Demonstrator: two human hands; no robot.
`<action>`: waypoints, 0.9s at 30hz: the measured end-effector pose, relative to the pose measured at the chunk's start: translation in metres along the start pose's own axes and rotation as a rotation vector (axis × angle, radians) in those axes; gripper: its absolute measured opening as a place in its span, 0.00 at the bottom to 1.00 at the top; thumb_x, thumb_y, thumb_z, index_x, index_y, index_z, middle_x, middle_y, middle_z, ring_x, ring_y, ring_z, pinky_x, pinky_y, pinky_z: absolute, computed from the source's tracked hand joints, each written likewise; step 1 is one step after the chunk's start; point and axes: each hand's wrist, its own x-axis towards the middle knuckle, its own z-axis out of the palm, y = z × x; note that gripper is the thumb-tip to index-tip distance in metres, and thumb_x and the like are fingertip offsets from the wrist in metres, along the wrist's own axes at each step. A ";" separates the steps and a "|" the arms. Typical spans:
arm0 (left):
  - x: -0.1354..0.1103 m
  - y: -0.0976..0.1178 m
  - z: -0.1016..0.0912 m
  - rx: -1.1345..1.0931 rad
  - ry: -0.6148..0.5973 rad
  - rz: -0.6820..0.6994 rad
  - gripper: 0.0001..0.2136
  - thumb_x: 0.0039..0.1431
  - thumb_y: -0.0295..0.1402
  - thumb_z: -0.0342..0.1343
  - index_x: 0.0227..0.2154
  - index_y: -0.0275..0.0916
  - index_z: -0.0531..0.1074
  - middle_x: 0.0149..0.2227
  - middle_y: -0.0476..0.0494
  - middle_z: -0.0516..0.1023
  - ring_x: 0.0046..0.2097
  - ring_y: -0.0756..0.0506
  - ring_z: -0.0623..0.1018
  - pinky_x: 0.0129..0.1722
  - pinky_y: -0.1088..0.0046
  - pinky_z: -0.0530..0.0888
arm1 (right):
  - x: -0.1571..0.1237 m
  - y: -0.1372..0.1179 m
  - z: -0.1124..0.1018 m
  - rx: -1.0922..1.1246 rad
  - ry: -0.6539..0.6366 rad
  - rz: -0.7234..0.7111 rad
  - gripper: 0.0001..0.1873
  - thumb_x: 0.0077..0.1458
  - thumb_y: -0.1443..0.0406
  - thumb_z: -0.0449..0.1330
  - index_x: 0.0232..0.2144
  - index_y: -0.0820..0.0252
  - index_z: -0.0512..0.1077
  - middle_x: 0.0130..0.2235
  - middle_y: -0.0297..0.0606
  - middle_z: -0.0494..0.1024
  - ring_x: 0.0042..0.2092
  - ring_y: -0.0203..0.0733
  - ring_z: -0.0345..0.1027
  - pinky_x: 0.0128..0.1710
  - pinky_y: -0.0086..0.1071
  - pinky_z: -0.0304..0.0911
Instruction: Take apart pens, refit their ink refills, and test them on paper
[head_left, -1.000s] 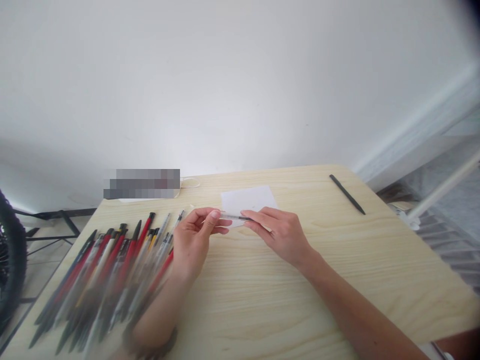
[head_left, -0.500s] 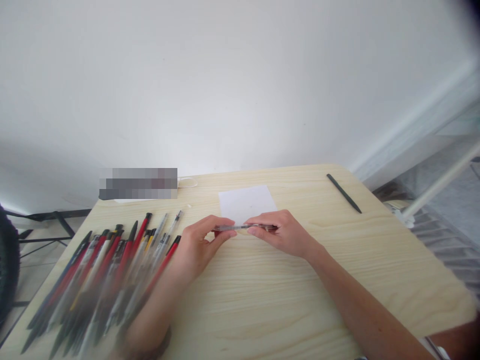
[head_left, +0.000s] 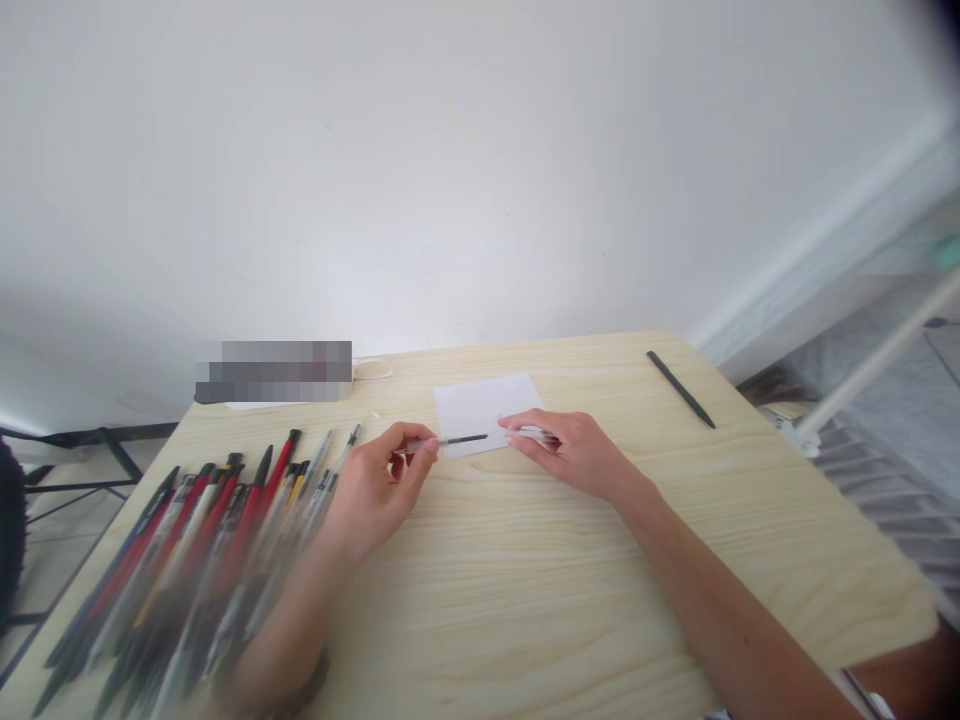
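Observation:
My left hand (head_left: 386, 480) pinches a pen part (head_left: 463, 439) between thumb and fingers, and its thin dark rod points right over the paper. Opposite it, my right hand (head_left: 574, 450) grips a clear pen piece (head_left: 529, 435), most of it covered by the fingers; whether it is a cap or a barrel I cannot tell. A small gap separates the two parts. Beneath them lies a white sheet of paper (head_left: 487, 395) on the wooden table (head_left: 525, 600).
Many red, black and clear pens (head_left: 202, 540) lie in a spread at the left, partly behind my left forearm. One dark green pen (head_left: 681, 388) rests at the back right. A blurred-out box (head_left: 274, 372) with a white loop stands at the back left, near the wall (head_left: 480, 180).
The pen, earlier joined between both hands, is now in two parts. My left hand has drawn left with the dark-rod part, while the clear piece stays in my right hand.

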 end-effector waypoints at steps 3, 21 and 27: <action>0.000 0.000 0.000 0.007 0.018 0.006 0.09 0.57 0.39 0.52 0.35 0.39 0.70 0.28 0.48 0.77 0.29 0.48 0.72 0.28 0.74 0.67 | 0.000 0.001 0.001 -0.056 -0.031 0.015 0.13 0.59 0.58 0.50 0.44 0.49 0.69 0.45 0.28 0.77 0.37 0.36 0.72 0.36 0.29 0.63; -0.002 -0.004 0.005 0.225 -0.190 0.176 0.07 0.60 0.32 0.45 0.38 0.38 0.65 0.36 0.43 0.73 0.39 0.43 0.72 0.41 0.63 0.67 | 0.004 0.014 -0.005 0.031 0.045 -0.025 0.14 0.58 0.61 0.51 0.46 0.50 0.68 0.46 0.32 0.76 0.40 0.36 0.70 0.37 0.29 0.66; -0.002 -0.005 0.005 0.232 -0.199 0.194 0.07 0.61 0.32 0.44 0.39 0.39 0.63 0.37 0.43 0.73 0.41 0.42 0.71 0.41 0.63 0.67 | 0.002 0.017 -0.004 0.164 0.131 0.022 0.10 0.56 0.60 0.54 0.37 0.58 0.70 0.32 0.34 0.72 0.26 0.31 0.60 0.27 0.26 0.59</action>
